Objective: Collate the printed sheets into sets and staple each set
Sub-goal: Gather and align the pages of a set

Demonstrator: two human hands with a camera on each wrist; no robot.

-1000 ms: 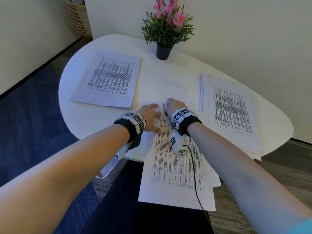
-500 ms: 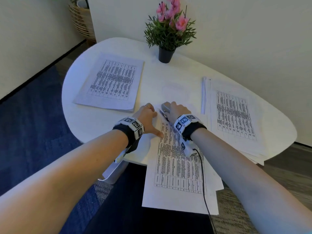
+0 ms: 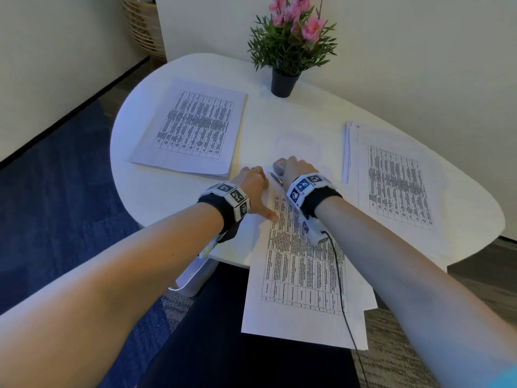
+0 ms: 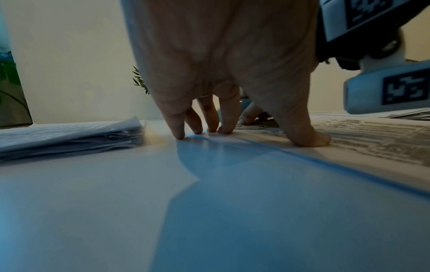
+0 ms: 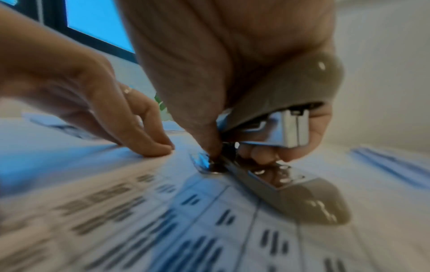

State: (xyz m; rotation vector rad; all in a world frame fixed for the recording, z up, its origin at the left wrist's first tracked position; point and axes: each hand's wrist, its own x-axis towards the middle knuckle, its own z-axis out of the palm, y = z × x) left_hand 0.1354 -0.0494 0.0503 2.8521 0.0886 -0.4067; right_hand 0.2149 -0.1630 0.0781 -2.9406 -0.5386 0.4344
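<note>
Collated set (image 3: 300, 264): nearest, lying on the near edge of the table (image 3: 173, 191) with its lower part hanging off toward the person; its far top corner sits between the two hands.
Left hand (image 3: 253, 186): fingers fairly straight, tips pressing the set's corner flat, thumb on the printed text, gripping nothing.
Right hand (image 3: 296, 170): clamped round the grey stapler (image 5: 286, 103), whose mouth gapes over the corner, base on the paper.
Doing it well: I judge the edges should be squared first, since lower sheets fan out at the near right; keep the left fingertips clear of the stapler mouth, then press straight down in one firm stroke.
Left stack (image 3: 193, 130): farther off, on the table's left side, untouched.
Right stack (image 3: 397, 180): on the right side, edges loosely fanned.
Potted plant (image 3: 288, 49): at the far edge.
Change from a second ago: the hands remain at the same corner; the left thumb reaches further onto the text; only the camera has shifted a little.
</note>
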